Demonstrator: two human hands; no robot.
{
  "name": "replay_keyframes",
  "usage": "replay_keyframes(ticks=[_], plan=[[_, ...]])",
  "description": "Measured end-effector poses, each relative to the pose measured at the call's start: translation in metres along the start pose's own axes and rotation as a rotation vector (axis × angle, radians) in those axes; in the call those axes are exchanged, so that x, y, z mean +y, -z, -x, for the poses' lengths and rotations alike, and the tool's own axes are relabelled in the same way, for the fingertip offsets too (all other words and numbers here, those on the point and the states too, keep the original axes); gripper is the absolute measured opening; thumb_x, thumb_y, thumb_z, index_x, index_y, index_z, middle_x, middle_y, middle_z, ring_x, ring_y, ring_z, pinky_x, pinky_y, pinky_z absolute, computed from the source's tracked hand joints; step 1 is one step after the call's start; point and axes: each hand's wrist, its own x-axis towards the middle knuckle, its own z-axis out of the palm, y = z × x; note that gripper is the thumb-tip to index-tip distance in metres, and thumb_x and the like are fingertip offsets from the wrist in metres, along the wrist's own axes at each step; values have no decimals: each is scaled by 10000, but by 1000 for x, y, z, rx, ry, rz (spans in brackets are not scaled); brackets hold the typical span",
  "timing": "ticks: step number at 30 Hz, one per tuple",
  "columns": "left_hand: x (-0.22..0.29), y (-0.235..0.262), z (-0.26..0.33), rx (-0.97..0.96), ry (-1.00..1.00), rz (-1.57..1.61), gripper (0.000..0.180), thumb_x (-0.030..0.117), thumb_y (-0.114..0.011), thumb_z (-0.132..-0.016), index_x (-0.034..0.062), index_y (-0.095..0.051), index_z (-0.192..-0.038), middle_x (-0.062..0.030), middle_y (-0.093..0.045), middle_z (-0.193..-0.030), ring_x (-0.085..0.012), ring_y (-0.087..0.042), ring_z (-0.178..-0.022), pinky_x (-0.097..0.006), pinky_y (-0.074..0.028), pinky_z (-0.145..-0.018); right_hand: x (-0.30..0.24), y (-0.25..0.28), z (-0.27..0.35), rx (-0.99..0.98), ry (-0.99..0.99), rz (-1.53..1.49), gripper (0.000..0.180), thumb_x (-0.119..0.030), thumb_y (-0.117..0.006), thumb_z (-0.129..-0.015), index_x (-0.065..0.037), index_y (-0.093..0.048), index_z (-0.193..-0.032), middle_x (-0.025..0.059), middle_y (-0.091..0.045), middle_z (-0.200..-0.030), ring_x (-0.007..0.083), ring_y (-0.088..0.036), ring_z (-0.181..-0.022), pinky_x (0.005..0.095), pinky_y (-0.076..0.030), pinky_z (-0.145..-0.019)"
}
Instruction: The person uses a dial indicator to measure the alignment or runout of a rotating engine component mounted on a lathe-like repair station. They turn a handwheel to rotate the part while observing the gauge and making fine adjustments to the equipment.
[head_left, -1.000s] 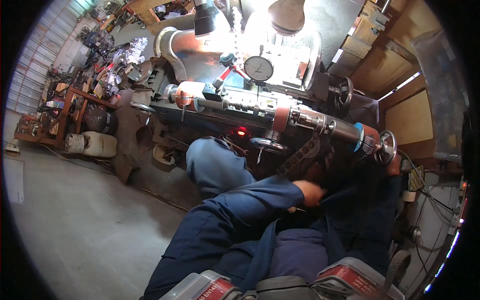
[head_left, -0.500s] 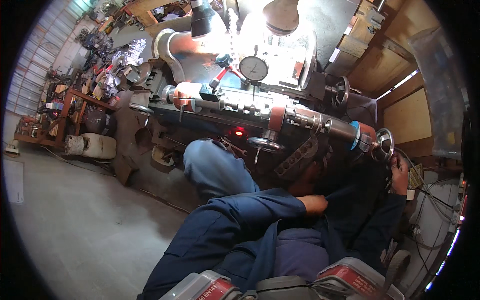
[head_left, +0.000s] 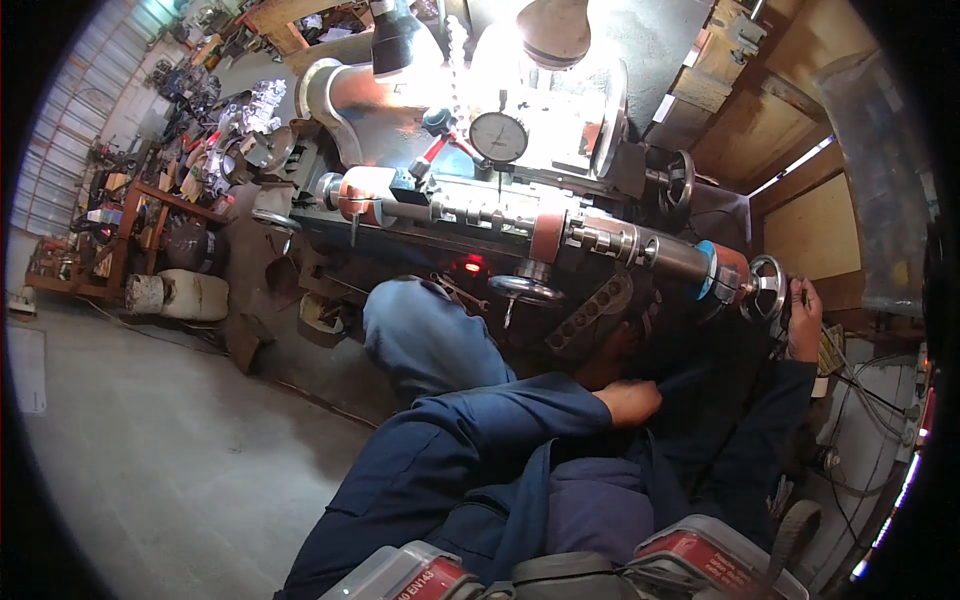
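Right hand: this one of the hands (head_left: 803, 318) has bent fingers by the outer edge of the end handwheel; I cannot tell whether they pinch the rim. The low reach probably suits fine control with the fingertips.
End handwheel: (head_left: 766, 288) just left of the right hand, on the machine's near end, apparently placed for a seated person's reach.
Left hand: (head_left: 633, 402) loosely curled by the lap, likely resting; whether it encloses anything, I cannot tell.
Stepped shaft: (head_left: 480, 213) beyond and left of both hands, carried lengthwise, presumably to keep it aligned.
Dial gauge: (head_left: 499, 137) farther out than the left hand, stem down over the shaft, seemingly facing the person for reading.
Black lamp: (head_left: 403, 45) beyond the gauge, probably set there to light it.
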Motion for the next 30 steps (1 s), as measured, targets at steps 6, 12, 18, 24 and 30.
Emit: replay_keyframes(ticks=[6,12,18,24,30], plan=[[7,23,3,76,-62,-31,170,128,-625,-776,-32,-647,-828,-246,-644,-816,-395,-651,-783,-469,-528,-679,12,-4,-24,-43,20,-18,418,-341,-560,-962,39,-592,-1132,64,-629,-1039,127,-563,-940,257,-439,-853],[16,85,11,275,-34,53,248,227,-614,-825,-17,-636,-791,-243,-626,-740,-395,-631,-729,-471,-499,-639,20,-15,-42,-192,-13,-32,349,-340,-505,-984,-9,-610,-1025,25,-623,-981,95,-564,-877,254,-462,-772],[9,122,34,1197,-190,175,166,156,-507,-954,35,-598,-887,-112,-556,-778,-226,-572,-643,-352,-475,-569,22,-29,-20,-379,176,486,305,-286,-473,-991,-10,-598,-1024,28,-629,-1007,158,-581,-886,294,-470,-778],[-33,172,83,1934,90,1072,203,258,-481,-995,70,-441,-1060,10,-430,-754,-59,-386,-601,-224,-356,-532,42,1,26,-339,48,293,321,-260,-547,-949,23,-583,-1096,62,-638,-1024,172,-587,-913,319,-470,-812],[-48,184,103,1742,184,1225,695,447,-690,-841,-37,-364,-1219,-57,-551,-932,-67,-490,-710,-193,-395,-582,-26,19,27,-314,53,147,367,-251,-556,-960,41,-559,-1183,93,-604,-1136,193,-546,-1065,288,-396,-939]])
